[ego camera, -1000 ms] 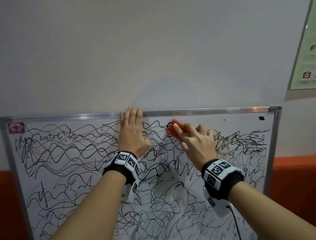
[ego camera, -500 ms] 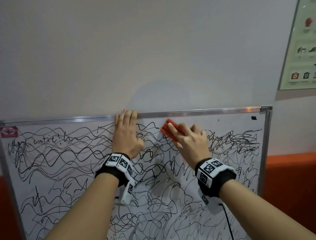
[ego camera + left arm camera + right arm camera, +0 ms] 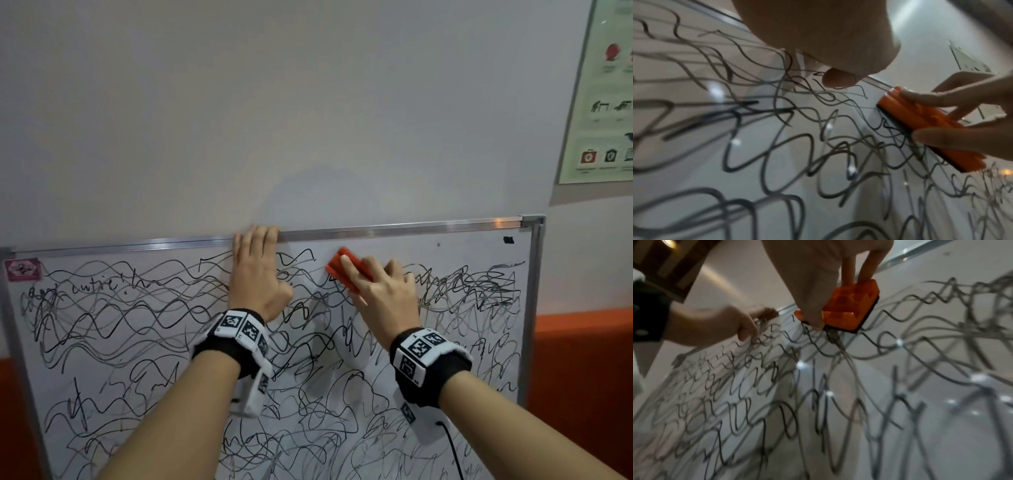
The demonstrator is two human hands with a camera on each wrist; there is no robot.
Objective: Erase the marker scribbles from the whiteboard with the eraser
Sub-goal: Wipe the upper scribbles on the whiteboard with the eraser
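Observation:
A metal-framed whiteboard (image 3: 479,342) hangs on the wall, covered in black marker scribbles (image 3: 120,308). My right hand (image 3: 380,291) grips an orange eraser (image 3: 346,270) and holds its dark pad against the board near the top, right of centre. The eraser (image 3: 920,123) shows pinched between thumb and fingers in the left wrist view, and the eraser (image 3: 851,311) sits flat on the board in the right wrist view. My left hand (image 3: 257,270) lies flat on the board with straight fingers reaching the top frame. A strip right of the eraser, under the top frame, is wiped white.
The board's top frame (image 3: 394,229) and right frame (image 3: 531,308) border the work area. A pink sticker (image 3: 22,269) sits in its top left corner. A poster (image 3: 603,96) hangs on the grey wall at the upper right. An orange band (image 3: 582,359) runs along the wall below.
The right hand has slid the eraser a little to the left along the top of the board. The left hand stays flat at the top frame. The head view has tilted up slightly.

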